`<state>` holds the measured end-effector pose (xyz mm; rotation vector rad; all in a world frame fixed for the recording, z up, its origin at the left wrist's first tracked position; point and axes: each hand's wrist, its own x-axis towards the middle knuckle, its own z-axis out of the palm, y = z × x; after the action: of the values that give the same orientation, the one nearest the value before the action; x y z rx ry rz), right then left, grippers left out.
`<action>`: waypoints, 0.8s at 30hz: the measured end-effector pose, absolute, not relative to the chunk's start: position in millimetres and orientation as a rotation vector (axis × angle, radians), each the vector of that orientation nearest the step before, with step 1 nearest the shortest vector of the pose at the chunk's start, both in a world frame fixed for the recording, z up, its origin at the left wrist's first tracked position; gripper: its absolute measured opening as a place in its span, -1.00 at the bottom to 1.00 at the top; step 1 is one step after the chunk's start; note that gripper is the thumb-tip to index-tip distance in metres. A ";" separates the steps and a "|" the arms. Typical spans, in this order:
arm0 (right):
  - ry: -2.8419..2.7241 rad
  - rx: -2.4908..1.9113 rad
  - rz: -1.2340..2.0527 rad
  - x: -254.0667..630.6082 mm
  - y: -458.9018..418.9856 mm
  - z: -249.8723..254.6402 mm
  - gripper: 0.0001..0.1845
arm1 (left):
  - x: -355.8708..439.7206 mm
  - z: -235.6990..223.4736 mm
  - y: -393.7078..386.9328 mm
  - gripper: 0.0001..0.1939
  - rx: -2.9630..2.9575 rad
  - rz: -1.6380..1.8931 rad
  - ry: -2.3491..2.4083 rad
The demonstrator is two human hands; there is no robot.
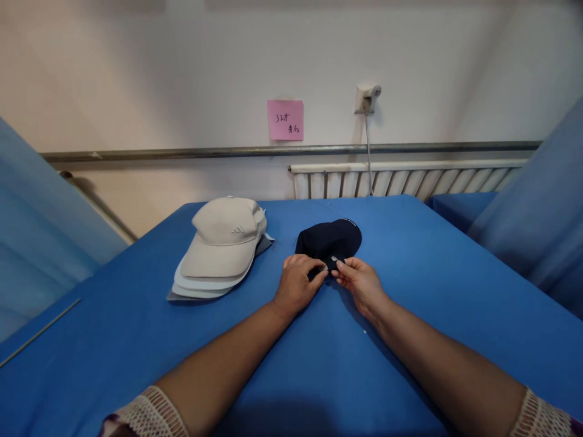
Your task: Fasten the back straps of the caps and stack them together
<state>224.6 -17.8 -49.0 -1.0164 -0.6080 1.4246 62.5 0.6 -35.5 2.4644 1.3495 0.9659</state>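
A dark navy baseball cap (pixel 325 238) lies on the blue-covered table in front of me, its brim pointing away to the upper right. Both hands are at its near edge, where a small pale logo shows on the fabric. With thumb and fingers, my left hand (pixel 300 278) pinches the edge on the left side. Just right of it, my right hand (pixel 359 280) grips the same edge below the logo. A small pale bit shows between the fingertips; what it is I cannot make out.
To the left sits a stack of caps, a beige cap (pixel 223 237) on top. A thin stick (pixel 40 332) lies at the table's left edge. Behind the blue table (pixel 291 364) are a radiator (pixel 401 179), a wall pipe (pixel 204 153), a pink note (pixel 285 120) and a plugged-in socket (pixel 365 100). Blue curtains hang either side.
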 end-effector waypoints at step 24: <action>-0.546 -0.989 1.522 226.7 -14.8 -51.5 -0.62 | 64.3 -34.3 -3.2 -0.88 2.584 0.871 1.435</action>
<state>226.7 -14.8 -51.5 -0.9889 -0.5461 1.5218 64.3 -3.2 -34.3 2.5840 1.4350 0.8713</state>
